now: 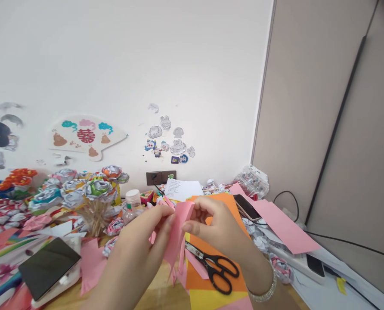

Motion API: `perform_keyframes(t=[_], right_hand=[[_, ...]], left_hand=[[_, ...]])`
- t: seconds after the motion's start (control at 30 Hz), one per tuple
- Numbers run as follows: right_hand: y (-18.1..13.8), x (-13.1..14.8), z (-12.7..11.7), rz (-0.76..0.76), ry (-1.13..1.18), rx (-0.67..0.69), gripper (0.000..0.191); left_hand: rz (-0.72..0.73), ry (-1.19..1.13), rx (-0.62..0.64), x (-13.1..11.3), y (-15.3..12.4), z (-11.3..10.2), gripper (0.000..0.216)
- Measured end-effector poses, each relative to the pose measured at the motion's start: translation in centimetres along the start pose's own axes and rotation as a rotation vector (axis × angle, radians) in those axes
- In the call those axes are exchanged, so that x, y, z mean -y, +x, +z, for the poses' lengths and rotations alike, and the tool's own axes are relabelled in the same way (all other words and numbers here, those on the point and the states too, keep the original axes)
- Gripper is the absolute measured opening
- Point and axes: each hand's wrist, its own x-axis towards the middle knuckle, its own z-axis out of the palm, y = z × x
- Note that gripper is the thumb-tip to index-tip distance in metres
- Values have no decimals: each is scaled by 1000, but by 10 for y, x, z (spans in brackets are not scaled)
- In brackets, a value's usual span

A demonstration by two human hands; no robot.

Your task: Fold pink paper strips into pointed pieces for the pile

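My left hand (143,243) and my right hand (216,228) both pinch a folded pink paper piece (179,230) held up above the table. The left fingers grip its left edge, the right fingers its upper right part. Strips of the pink paper hang down below the hands. Black scissors (216,265) lie shut on orange paper (211,275) just under my right hand. A bracelet sits on my right wrist.
A dark phone or tablet (48,267) lies at the left on colourful sheets. Paper roses on sticks (91,193) and a small bottle (133,204) stand behind. Long pink sheets (282,226), another phone (246,206) and cables lie to the right near a grey partition.
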Motion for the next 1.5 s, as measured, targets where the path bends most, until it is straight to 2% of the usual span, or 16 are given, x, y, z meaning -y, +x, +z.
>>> perform_keyframes(t=[0.13, 0.27, 0.5, 0.63, 0.77, 0.93, 1.1, 1.37, 1.5], right_hand=[[1, -2, 2, 33, -2, 17, 30], [1, 1, 2, 33, 39, 45, 23], [2, -1, 1, 68, 115, -27, 23], [3, -6, 3, 85, 123, -88, 26], [5, -8, 2, 64, 153, -105, 24], [6, -7, -4, 0, 249, -64, 17], [6, -5, -4, 22, 334, -90, 17], [5, -4, -3, 24, 353, -98, 16], [5, -5, -5, 35, 369, -127, 17]], left_hand=[[-14, -88, 68, -3, 0, 1, 18], [-52, -213, 121, -7, 3, 3, 21], [-78, -328, 185, -10, 2, -3, 18], [-87, -260, 271, -11, 0, 2, 14], [-131, -199, 262, -10, 1, 11, 18], [-128, -216, 274, -11, 2, 12, 22], [-119, -236, 304, -12, 0, 13, 19], [-84, -178, 215, -12, -1, 13, 26], [-70, -158, -72, -18, -10, 3, 31]])
